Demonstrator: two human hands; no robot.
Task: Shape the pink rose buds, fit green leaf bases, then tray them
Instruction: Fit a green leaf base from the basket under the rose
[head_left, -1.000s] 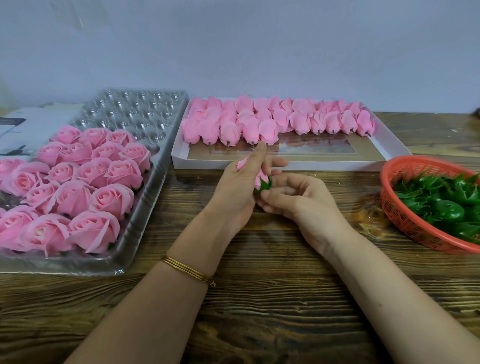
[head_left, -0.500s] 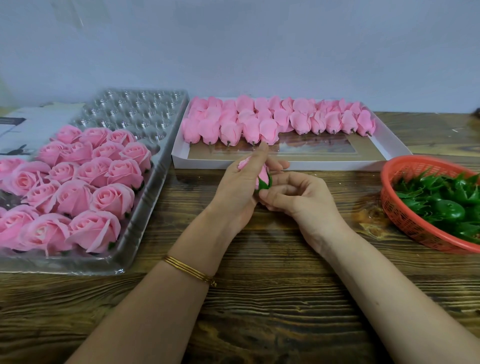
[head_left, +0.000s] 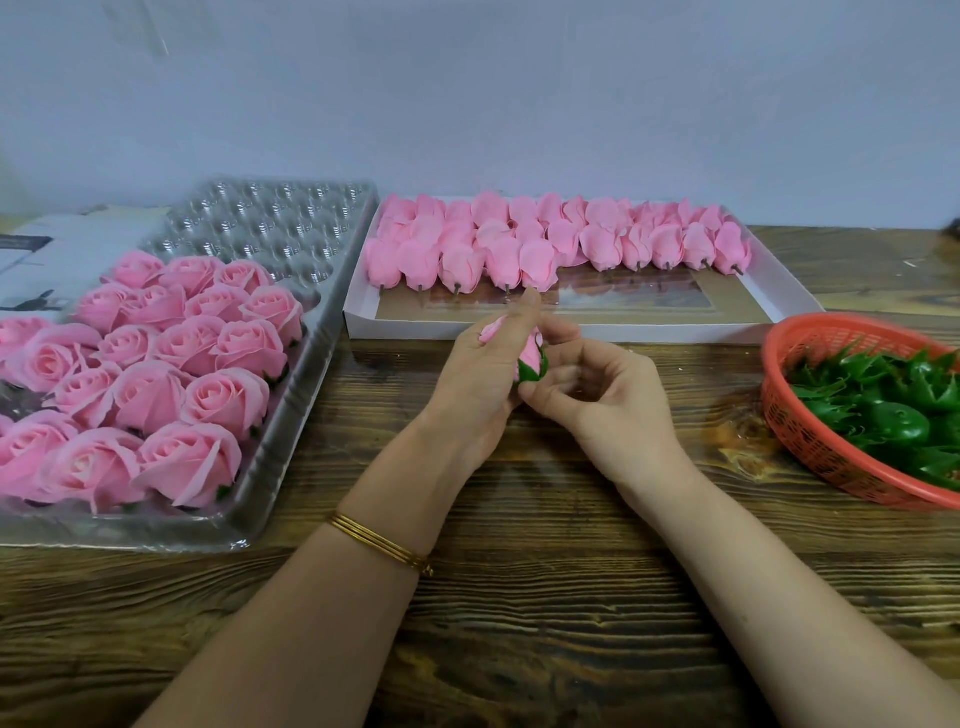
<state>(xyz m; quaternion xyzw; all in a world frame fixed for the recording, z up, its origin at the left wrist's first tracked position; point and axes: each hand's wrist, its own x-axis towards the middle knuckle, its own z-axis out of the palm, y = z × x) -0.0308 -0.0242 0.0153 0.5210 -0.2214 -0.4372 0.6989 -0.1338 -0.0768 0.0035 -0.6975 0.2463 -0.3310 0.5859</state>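
- Risk of crushing or creasing the thin petals of the rose bud (head_left: 531, 349) by squeezing harder while seating the leaf base (head_left: 532, 372).
- Could end up with the leaf base crooked: seen cupping only the lower end of the bud, so an off-centre push may leave it tilted or pop it off.
- Might drop the bud onto the tabletop (head_left: 519, 597) just in front of the white box (head_left: 779, 307) on any loosening of either grip mid-fit.
- Left grip (head_left: 478, 374): curled round the bud, thumb raised toward the near wall of the box, hiding most of the petals.
- Right grip (head_left: 597, 400): fingers curled, fingertips pinching the leaf base at the bud's lower end.
- Bud held in the air between the 2, just in front of the box's near wall and over the tabletop, green end lower and toward the right grip.
- Left of the box: clear plastic tray (head_left: 291, 415) of finished roses, far cups unfilled, so room to tray this 1.
- Right of the box: red basket (head_left: 810, 441) of spare leaf bases.
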